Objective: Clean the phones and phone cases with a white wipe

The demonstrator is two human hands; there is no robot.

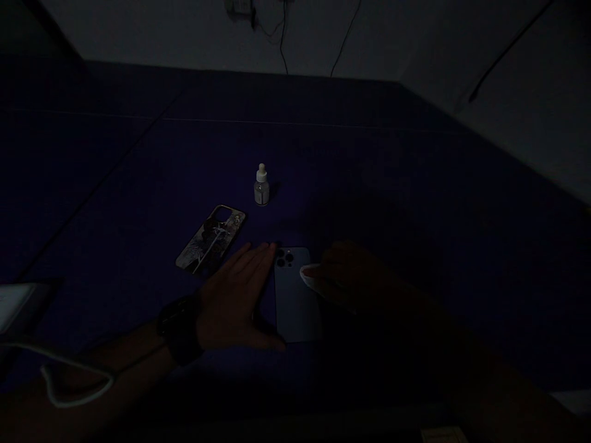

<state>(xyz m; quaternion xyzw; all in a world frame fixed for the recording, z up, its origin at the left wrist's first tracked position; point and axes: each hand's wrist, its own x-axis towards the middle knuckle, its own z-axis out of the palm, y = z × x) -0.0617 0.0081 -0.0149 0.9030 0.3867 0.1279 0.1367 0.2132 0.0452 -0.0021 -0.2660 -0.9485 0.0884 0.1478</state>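
A light blue phone (298, 307) lies back side up on the dark blue surface, its camera cluster toward the far end. My left hand (237, 292) rests flat along the phone's left side, fingers stretched out and thumb at the near left corner. In my right hand (351, 277) a small white wipe (310, 275) is pinched under the fingertips, against the phone's back near its right edge. Deep shadow hides most of the right hand. Left of the phone lies a patterned phone case (212, 240) with a camera cutout.
A small dropper bottle (261, 187) stands upright beyond the phone. A pale flat object (18, 304) sits at the left edge, and a white cable (78, 403) loops over my left forearm. Dark cords (283, 43) hang down the wall at the back.
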